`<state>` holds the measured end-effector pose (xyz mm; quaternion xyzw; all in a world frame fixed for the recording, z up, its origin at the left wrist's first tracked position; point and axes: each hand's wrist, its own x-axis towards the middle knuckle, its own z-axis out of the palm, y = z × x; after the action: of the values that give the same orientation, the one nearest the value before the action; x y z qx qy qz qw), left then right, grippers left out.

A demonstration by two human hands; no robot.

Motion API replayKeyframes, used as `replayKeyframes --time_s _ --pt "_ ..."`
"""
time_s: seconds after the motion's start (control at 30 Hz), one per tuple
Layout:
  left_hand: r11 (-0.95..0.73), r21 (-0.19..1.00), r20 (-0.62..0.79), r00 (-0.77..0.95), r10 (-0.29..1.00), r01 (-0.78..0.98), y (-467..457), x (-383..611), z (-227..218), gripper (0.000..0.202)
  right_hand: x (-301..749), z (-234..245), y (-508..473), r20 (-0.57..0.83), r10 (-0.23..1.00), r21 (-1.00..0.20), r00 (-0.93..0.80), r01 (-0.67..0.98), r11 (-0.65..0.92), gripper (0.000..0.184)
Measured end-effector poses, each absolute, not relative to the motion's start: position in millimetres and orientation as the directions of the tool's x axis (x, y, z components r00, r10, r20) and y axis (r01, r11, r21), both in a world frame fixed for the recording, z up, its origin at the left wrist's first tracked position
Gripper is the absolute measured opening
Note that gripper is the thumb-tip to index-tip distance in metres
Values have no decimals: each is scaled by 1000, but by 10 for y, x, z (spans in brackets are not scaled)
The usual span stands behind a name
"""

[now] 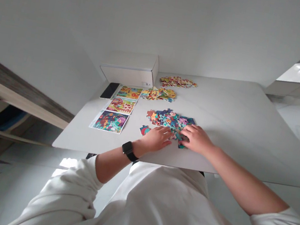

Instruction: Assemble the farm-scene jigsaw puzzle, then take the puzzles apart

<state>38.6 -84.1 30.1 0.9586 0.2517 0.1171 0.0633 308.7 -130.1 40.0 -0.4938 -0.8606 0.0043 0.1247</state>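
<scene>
A heap of blue, teal and purple jigsaw puzzle pieces [168, 118] lies near the front of the table. My left hand [156, 138], with a black watch [129, 151] on its wrist, rests at the heap's near left side. Its fingers reach over the edge pieces, thumb apart. From the right, my right hand [197, 138] touches the heap with bent, spread fingers. A dark teal puzzle piece [180, 146] lies just under its thumb. Whatever is beneath the fingertips of both hands is hidden. One red and blue puzzle piece [144, 130] sits left of the heap.
Farther back are a yellowish puzzle pile [159, 94] and a red-yellow pile [178, 82]. Three picture sheets, including a dark sea-scene sheet [110, 121], lie left, beside a black phone [109, 90]. A white box [129, 72] stands against the wall.
</scene>
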Motion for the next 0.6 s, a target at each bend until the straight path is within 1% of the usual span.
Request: replayKeyframes --time_s 0.1,0.17,0.23,0.27,0.33,0.43,0.5,0.6 --pt "-862 137 153 849 505 488 -818 480 374 36 3003 407 -1266 201 845 -113 -496 845 523 27" --pt "-860 124 143 848 510 495 -811 504 422 38 2980 414 -1252 213 841 -103 -498 844 526 21" --pt "-852 131 167 835 524 508 -803 508 458 38 2982 427 -1229 239 834 -99 -498 842 531 13" --pt "-849 137 185 829 528 510 -796 508 472 38 2990 436 -1212 257 831 -101 -493 842 531 13" --pt "-844 146 210 817 536 516 -768 514 498 38 3011 462 -1166 299 832 -121 -468 846 519 19" --pt "-809 151 205 783 588 568 -697 535 548 34 3049 527 -1091 387 837 -199 -386 852 485 25" --pt "-780 184 215 749 626 599 -647 548 578 31 3075 586 -1051 444 834 -269 -328 839 473 25" --pt "-773 227 230 738 634 593 -599 570 584 29 3105 685 -1010 509 827 -359 -238 815 455 25"
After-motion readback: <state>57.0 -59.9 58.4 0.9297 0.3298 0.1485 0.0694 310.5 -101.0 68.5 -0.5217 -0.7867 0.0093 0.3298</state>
